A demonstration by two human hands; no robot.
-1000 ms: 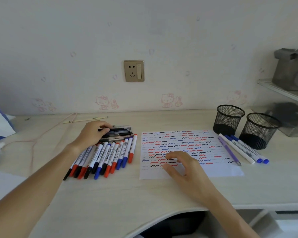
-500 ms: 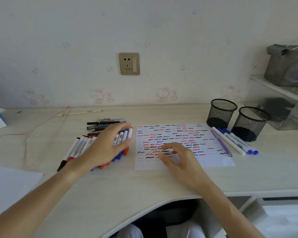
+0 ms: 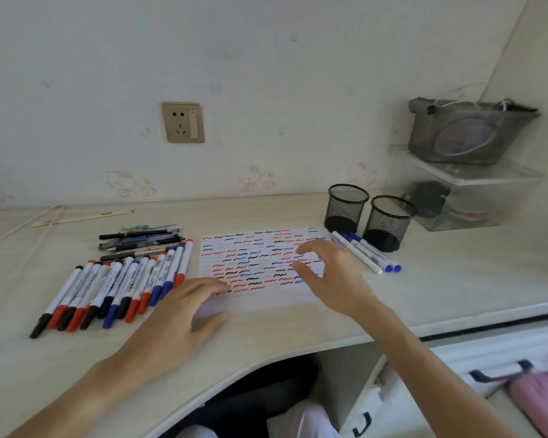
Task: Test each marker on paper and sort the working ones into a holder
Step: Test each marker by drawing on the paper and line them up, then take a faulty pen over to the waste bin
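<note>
On the pale desk (image 3: 298, 330), in front of the person, a sheet of paper (image 3: 260, 267) lies flat, covered in short red, blue and black squiggles. To its left a row of markers (image 3: 121, 289) with red, blue and black caps lies side by side, touching, with a small pile of dark pens (image 3: 140, 241) just behind them. The left hand (image 3: 178, 320) rests near the paper's lower left corner, fingers straight and spread, fingertips on the sheet, holding nothing. The right hand (image 3: 329, 279) hovers over the paper's right side, fingers loosely curved and apart, empty. Just beside the paper's right edge lie a few more markers (image 3: 367, 254), and behind those stand two black mesh holders (image 3: 389, 222), close together. A wall socket (image 3: 183, 122) sits on the wall above the desk.
</note>
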